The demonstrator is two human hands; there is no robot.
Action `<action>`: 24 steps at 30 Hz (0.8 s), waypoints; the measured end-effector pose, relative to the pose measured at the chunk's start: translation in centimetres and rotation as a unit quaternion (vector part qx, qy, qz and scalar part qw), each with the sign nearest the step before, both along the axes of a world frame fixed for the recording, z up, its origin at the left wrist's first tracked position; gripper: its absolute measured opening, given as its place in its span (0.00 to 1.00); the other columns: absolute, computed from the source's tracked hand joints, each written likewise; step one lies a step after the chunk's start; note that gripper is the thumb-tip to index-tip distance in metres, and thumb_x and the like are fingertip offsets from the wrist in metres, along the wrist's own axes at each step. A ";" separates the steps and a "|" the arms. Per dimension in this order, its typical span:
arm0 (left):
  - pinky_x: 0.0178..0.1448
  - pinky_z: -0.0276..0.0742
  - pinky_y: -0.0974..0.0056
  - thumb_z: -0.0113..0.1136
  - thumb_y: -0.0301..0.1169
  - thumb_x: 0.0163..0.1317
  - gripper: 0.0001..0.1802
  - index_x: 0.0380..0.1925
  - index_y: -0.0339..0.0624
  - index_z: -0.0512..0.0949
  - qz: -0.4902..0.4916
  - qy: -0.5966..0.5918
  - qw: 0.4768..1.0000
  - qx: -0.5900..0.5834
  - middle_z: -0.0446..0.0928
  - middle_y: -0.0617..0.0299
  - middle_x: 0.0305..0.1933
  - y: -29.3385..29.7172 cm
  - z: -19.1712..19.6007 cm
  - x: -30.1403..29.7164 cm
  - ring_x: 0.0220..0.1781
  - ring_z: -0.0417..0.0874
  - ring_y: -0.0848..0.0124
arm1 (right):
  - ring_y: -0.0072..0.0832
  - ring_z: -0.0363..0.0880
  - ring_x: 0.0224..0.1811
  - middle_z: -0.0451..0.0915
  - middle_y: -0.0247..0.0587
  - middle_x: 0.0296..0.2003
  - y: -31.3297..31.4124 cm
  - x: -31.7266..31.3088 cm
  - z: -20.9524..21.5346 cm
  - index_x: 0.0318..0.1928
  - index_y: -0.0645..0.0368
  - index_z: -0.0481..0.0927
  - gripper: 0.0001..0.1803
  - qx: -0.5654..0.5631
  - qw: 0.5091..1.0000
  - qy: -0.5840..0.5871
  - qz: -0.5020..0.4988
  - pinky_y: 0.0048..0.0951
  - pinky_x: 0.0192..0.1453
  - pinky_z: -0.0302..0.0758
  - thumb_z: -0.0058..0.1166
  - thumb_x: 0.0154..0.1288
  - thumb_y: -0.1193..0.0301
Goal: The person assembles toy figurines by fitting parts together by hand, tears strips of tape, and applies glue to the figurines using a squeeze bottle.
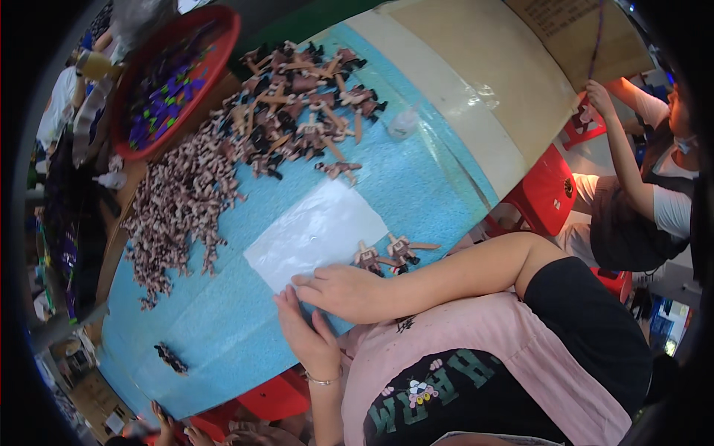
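Here both hands, left [311, 338] and right [343, 291], press flat, unclenched, on a clear bag [316, 232] atop the blue table [223, 320].

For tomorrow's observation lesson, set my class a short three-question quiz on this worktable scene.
1. True or false: both hands rest on the clear plastic bag.
2. What lies just beyond the right hand? A) scissors B) two small toy figures C) a cup
3. What colour is the round tray at the table's far corner?

Key:
1. True: the left hand and the right hand both touch the bag's near edge.
2. B: the two small toy figures lie beside the bag on the blue table.
3. Red.
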State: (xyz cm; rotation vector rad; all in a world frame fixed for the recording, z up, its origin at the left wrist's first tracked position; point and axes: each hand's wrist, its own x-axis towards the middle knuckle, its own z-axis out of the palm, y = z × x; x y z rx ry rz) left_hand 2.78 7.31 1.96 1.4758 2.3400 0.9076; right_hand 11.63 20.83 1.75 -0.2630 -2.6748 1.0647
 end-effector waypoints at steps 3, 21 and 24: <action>0.68 0.58 0.48 0.48 0.27 0.65 0.33 0.66 0.22 0.50 0.031 -0.010 0.999 -0.008 0.68 0.37 0.62 -0.4 0.1 0.8 0.63 0.67 0.41 | 0.39 0.77 0.43 0.73 0.51 0.53 0.1 0.3 0.4 0.46 0.65 0.69 0.17 -0.012 1.000 0.008 0.015 0.37 0.49 0.73 0.47 0.56 0.72; 0.40 0.65 0.72 0.58 0.25 0.61 0.11 0.44 0.36 0.79 0.213 -0.169 0.955 0.115 0.67 0.63 0.37 1.0 2.9 -4.4 0.36 0.67 0.76 | 0.43 0.78 0.35 0.78 0.49 0.39 2.3 0.0 2.4 0.49 0.61 0.68 0.18 -0.203 0.979 0.011 -0.008 0.38 0.38 0.73 0.48 0.57 0.84; 0.41 0.64 0.75 0.58 0.28 0.64 0.08 0.40 0.35 0.80 0.194 -0.317 0.915 0.154 0.70 0.65 0.39 1.7 3.6 -4.9 0.37 0.68 0.80 | 0.30 0.77 0.30 0.78 0.46 0.39 2.6 -1.4 3.2 0.46 0.61 0.67 0.16 -0.374 0.923 0.047 -0.079 0.27 0.35 0.73 0.51 0.58 0.84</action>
